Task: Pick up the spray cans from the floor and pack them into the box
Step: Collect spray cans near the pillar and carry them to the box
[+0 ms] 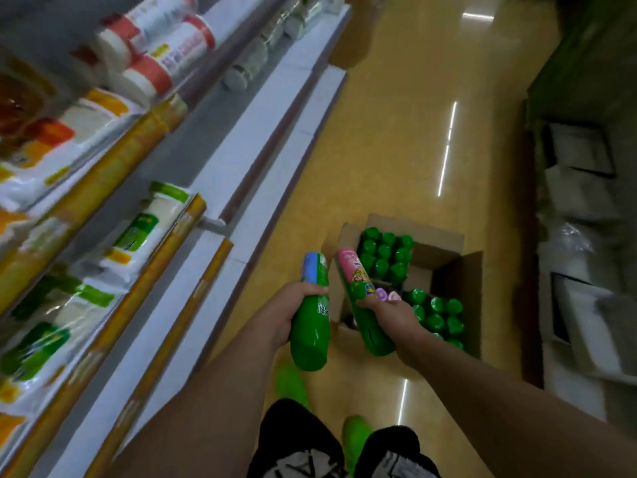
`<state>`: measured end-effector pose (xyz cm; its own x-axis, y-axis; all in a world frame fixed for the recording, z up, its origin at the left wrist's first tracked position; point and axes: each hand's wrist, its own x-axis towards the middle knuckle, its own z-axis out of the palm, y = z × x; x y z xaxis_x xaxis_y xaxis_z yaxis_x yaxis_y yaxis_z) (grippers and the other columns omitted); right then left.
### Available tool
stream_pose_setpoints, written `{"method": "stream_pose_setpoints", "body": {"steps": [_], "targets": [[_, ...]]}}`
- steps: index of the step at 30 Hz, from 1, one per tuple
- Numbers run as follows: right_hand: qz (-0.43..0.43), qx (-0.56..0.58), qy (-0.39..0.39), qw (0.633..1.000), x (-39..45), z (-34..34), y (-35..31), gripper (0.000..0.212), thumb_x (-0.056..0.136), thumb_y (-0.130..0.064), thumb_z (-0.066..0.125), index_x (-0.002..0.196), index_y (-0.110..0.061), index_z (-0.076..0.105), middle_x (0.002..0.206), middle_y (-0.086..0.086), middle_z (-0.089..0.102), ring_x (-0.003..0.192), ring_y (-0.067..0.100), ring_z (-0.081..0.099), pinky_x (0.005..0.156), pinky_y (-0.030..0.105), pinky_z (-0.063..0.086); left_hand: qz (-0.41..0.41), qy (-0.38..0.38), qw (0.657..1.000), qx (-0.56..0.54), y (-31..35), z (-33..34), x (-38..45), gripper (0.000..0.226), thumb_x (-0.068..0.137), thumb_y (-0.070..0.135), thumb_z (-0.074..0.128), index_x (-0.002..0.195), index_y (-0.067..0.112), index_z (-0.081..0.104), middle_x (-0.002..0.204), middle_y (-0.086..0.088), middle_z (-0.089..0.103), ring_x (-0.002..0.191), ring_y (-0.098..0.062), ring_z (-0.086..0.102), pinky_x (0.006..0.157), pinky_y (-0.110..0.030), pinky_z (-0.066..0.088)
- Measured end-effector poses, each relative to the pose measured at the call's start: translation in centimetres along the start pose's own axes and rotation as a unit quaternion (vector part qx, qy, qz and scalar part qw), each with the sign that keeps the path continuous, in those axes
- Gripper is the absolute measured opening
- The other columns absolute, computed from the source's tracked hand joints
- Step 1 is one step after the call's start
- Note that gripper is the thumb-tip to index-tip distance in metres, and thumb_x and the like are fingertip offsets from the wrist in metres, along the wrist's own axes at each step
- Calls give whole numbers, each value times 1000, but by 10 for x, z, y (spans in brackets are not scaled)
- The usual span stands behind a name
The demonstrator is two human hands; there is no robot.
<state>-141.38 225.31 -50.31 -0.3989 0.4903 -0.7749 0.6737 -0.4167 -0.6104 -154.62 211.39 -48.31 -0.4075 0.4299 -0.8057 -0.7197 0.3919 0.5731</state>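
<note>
Left hand [286,312] grip clenched on blue can [312,315]; right hand [393,313] grip clenched on pink can [358,298], over box [448,246] at 12 o'clock; box mostly full, gap mid-box; two cans left to pack, apparently; floor [396,132] shows no others.

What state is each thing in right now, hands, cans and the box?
left hand: grip shut on blue-topped can
blue-topped can: held, base pointing away
right hand: grip shut on pink-topped can
pink-topped can: held, tilted over box
box: open, on floor, partly filled
green-capped cans: upright, packed in box
</note>
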Motion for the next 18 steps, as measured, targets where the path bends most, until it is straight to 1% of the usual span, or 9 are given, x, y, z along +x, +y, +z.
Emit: {"method": "stream_pose_setpoints", "body": {"steps": [2,4,6,7,9,11,14,16,18], "targets": [[15,29,19,999,16,-6,-14,45,71,-34,81,103,-6,67,90,17,74,79,32,73,71,42,61,-15,-21,999,24,21,10,25,31,83,13,71,111,3,61,78,-16,64,62,-28,62,60,-34,53],[24,45,36,998,33,-12,-28,52,71,-33,81,110,-3,62,92,19,72,70,29,72,58,35,58,-35,-45,997,45,42,19,50,29,83,13,71,108,3,62,75,-15,64,60,-27,61,59,-33,53],[35,62,52,996,46,-19,-43,39,81,-23,76,107,0,59,86,18,69,54,23,68,47,27,53,-60,-62,994,65,62,29,77,29,80,15,72,105,4,63,73,-14,65,59,-27,62,60,-33,53],[43,73,69,994,53,-24,-47,33,83,-21,75,104,1,60,83,18,68,54,22,67,47,27,53,-72,-71,992,81,70,35,90,30,79,16,73,105,4,63,72,-14,65,59,-27,62,61,-34,53],[74,82,104,988,62,-33,-50,36,79,-25,78,102,0,65,87,17,71,68,27,70,61,34,57,-95,-90,984,120,84,46,109,27,79,16,73,102,4,64,70,-13,66,59,-27,62,62,-34,54],[95,95,128,983,67,-45,-55,38,74,-28,82,98,-2,67,89,17,73,77,31,71,68,40,59,-114,-109,974,162,98,63,123,24,80,14,73,100,4,64,68,-12,65,57,-26,61,57,-31,53],[123,110,159,973,82,-68,-63,40,68,-28,85,93,-2,68,87,17,74,78,33,73,73,47,62,-114,-132,961,216,122,92,149,23,81,15,73,99,4,63,69,-12,66,54,-24,61,51,-27,50],[134,106,173,970,94,-89,-69,46,61,-32,86,92,-2,70,85,17,75,77,34,73,75,53,61,-121,-140,950,253,135,112,167,30,81,18,74,104,2,63,73,-14,66,56,-25,62,51,-27,50],[150,88,176,969,110,-113,-75,46,59,-33,86,90,-2,70,82,17,75,74,33,73,73,50,62,-135,-140,942,274,144,135,185,34,81,19,75,105,-2,63,71,-15,66,51,-24,62,48,-26,50]]}}
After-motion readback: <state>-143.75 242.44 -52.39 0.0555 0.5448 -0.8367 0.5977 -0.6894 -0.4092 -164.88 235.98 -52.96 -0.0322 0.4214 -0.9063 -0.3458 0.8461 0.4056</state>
